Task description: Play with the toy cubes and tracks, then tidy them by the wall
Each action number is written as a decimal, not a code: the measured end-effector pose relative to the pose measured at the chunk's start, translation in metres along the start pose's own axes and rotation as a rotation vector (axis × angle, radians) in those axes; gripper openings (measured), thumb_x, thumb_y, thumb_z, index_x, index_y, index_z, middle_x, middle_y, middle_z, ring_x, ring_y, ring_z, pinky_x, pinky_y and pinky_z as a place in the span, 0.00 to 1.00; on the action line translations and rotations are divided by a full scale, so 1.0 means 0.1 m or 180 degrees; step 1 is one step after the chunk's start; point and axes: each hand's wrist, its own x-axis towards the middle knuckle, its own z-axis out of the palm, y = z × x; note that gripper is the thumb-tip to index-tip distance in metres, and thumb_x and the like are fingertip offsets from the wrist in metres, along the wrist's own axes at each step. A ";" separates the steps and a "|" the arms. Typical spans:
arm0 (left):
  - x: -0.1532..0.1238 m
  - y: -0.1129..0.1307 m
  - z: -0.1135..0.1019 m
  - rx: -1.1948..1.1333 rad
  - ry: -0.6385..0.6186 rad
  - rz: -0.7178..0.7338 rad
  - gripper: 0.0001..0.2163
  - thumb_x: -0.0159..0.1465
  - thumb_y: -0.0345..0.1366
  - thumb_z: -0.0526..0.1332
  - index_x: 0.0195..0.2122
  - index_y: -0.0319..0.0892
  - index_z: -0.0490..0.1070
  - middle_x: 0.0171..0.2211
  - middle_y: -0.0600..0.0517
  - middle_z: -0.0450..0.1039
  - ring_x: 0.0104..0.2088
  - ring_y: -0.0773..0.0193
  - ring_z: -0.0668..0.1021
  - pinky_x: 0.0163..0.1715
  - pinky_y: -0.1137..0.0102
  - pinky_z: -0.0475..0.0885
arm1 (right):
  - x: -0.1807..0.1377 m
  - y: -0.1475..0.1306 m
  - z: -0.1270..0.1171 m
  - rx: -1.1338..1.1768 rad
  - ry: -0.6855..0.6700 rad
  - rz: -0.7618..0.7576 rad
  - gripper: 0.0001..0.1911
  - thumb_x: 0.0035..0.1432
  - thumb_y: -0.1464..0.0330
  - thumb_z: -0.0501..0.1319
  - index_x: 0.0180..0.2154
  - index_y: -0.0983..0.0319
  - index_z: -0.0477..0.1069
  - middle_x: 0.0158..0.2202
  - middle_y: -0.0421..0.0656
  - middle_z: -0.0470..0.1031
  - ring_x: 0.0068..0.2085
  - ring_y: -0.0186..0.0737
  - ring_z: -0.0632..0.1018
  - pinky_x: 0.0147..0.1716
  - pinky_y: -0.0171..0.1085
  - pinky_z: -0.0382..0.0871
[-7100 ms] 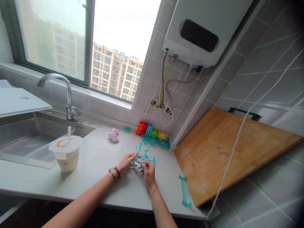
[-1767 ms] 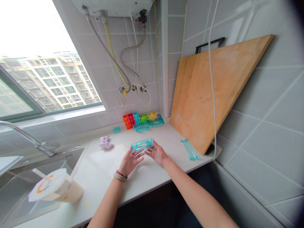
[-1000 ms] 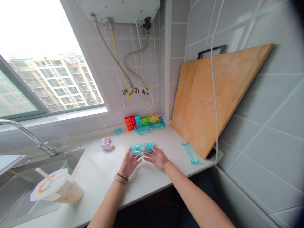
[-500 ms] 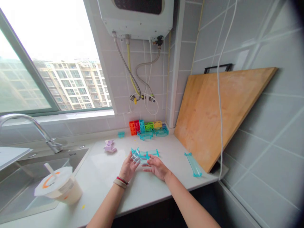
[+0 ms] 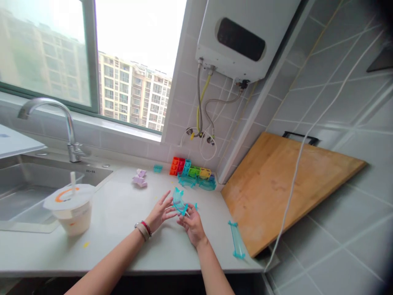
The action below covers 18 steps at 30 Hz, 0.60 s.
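A curved, see-through teal track piece [image 5: 178, 199] is held up over the counter, tilted, its lower end between the thumb and fingers of my right hand [image 5: 193, 226]. My left hand [image 5: 159, 214] is beside it on the left, fingers spread and grasping nothing; whether a fingertip brushes the piece I cannot tell. Just behind the right fingers shows the end of another teal piece [image 5: 196, 206], mostly hidden. A straight teal track piece [image 5: 236, 241] lies to the right by the wooden board.
Colourful toy blocks [image 5: 188, 168] and curved teal pieces [image 5: 196, 181] line the back wall. Lilac pieces [image 5: 140, 179] and a small teal block [image 5: 157, 168] lie left of them. A lidded drink cup [image 5: 73, 215] stands near the sink [image 5: 104, 174]. A wooden board [image 5: 276, 184] leans at right.
The view has turned and tilted. My left fingers have spread away from the curved track piece, which now stands more upright in my right hand.
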 end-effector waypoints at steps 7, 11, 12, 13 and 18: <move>0.00 0.04 -0.02 -0.0350 -0.0001 0.0108 0.27 0.56 0.30 0.75 0.56 0.46 0.72 0.49 0.41 0.79 0.42 0.55 0.85 0.41 0.63 0.80 | -0.04 0.20 0.01 -0.1169 0.0268 -0.0443 0.34 0.45 0.64 0.76 0.55 0.52 0.69 0.50 0.46 0.72 0.42 0.42 0.77 0.33 0.37 0.75; 0.00 0.07 -0.02 -0.0499 0.0077 0.0157 0.28 0.56 0.28 0.75 0.56 0.47 0.69 0.48 0.45 0.79 0.41 0.58 0.84 0.40 0.66 0.79 | -0.03 0.21 -0.03 -0.1160 0.0442 -0.0485 0.32 0.52 0.58 0.72 0.57 0.52 0.67 0.50 0.46 0.71 0.39 0.40 0.76 0.31 0.36 0.74; 0.00 0.07 -0.02 -0.0522 0.0073 0.0142 0.28 0.56 0.29 0.75 0.56 0.47 0.69 0.47 0.45 0.79 0.40 0.59 0.84 0.40 0.66 0.79 | -0.03 0.21 -0.03 -0.1194 0.0467 -0.0465 0.30 0.53 0.56 0.71 0.56 0.53 0.68 0.48 0.45 0.72 0.38 0.40 0.76 0.31 0.36 0.74; 0.00 0.07 -0.01 -0.0542 0.0063 0.0125 0.28 0.56 0.29 0.75 0.56 0.47 0.69 0.46 0.46 0.79 0.40 0.59 0.84 0.39 0.66 0.79 | -0.02 0.21 -0.03 -0.1238 0.0477 -0.0451 0.28 0.54 0.55 0.71 0.54 0.53 0.70 0.46 0.45 0.73 0.37 0.40 0.76 0.30 0.37 0.73; -0.02 0.07 -0.01 -0.0625 -0.0005 0.0075 0.21 0.57 0.33 0.74 0.50 0.46 0.71 0.43 0.49 0.78 0.38 0.61 0.83 0.37 0.69 0.79 | -0.02 0.23 -0.02 -0.1445 0.0399 -0.0466 0.24 0.58 0.48 0.66 0.50 0.56 0.74 0.40 0.45 0.75 0.34 0.41 0.77 0.31 0.39 0.72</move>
